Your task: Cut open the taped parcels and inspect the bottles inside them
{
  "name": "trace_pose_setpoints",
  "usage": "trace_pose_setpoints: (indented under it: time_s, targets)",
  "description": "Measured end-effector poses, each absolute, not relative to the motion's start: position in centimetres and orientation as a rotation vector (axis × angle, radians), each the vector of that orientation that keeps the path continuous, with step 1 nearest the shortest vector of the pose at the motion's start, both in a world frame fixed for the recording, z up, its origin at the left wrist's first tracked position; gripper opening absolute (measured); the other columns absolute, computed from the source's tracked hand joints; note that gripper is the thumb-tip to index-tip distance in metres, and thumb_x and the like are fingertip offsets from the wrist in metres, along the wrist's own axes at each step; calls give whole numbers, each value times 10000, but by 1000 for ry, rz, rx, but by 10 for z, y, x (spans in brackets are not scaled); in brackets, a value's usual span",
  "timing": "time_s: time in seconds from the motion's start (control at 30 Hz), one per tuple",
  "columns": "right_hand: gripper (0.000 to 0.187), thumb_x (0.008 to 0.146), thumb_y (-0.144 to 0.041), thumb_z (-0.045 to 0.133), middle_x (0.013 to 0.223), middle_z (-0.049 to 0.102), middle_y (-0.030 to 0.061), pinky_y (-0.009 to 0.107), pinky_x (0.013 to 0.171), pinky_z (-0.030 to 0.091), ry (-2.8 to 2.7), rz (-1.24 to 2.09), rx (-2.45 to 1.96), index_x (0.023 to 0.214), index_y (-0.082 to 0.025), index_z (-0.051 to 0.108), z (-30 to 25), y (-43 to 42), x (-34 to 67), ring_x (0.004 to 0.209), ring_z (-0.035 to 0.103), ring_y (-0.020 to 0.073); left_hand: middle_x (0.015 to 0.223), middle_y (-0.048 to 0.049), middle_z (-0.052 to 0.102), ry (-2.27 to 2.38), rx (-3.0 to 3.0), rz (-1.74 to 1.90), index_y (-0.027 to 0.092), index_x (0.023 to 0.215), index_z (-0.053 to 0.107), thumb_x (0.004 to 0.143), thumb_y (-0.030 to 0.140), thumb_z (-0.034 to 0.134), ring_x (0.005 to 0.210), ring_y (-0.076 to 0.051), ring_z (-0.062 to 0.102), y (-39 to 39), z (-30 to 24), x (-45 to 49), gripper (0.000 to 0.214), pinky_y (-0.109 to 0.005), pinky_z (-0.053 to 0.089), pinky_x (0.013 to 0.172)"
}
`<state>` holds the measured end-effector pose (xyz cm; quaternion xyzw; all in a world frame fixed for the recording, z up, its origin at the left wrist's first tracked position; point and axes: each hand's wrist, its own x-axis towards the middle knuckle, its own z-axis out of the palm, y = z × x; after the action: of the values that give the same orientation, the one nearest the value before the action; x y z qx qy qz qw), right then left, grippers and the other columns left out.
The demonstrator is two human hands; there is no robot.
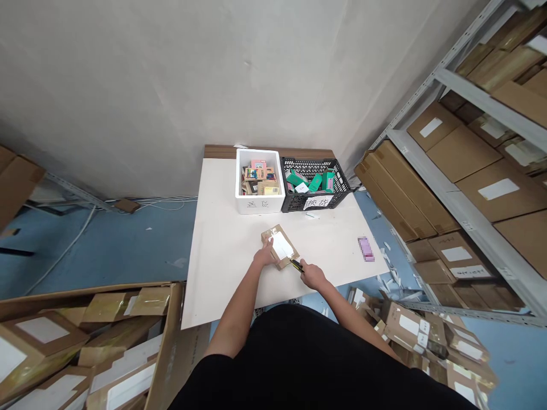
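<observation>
A small taped cardboard box (pixel 281 244) with a white label on top lies on the white table (pixel 217 250). My left hand (pixel 265 254) grips its left side, thumb over the label's edge. In my right hand (pixel 313 275) is a yellow and black utility knife (pixel 296 265), fingers wrapped round the handle. The knife's tip is at the near right corner of the box; whether the blade is in the tape is too small to tell.
At the table's back stand a white foam box (pixel 260 205) of small packages and a black plastic crate (pixel 294 200) with green boxes. A large carton (pixel 175 319) full of parcels is at left. Shelving (pixel 470 228) with cartons rises at right; opened boxes (pixel 405 324) lie on the floor.
</observation>
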<state>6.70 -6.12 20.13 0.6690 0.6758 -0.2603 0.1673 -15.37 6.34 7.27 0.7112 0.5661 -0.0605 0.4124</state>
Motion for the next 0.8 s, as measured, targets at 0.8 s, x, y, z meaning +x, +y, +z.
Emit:
trace_pose_setpoints:
  time_s: [0.8]
  targets:
    - [457, 972, -173, 543, 1066, 755, 122, 301, 712, 401, 1955, -921, 2026, 1422, -251, 519, 214, -38, 150, 921, 711, 281, 1705, -316, 236, 1964, 1711, -414, 183, 1727, 6, 843, 881, 501, 1363, -518, 517, 7, 93, -63, 1231, -542, 524, 971]
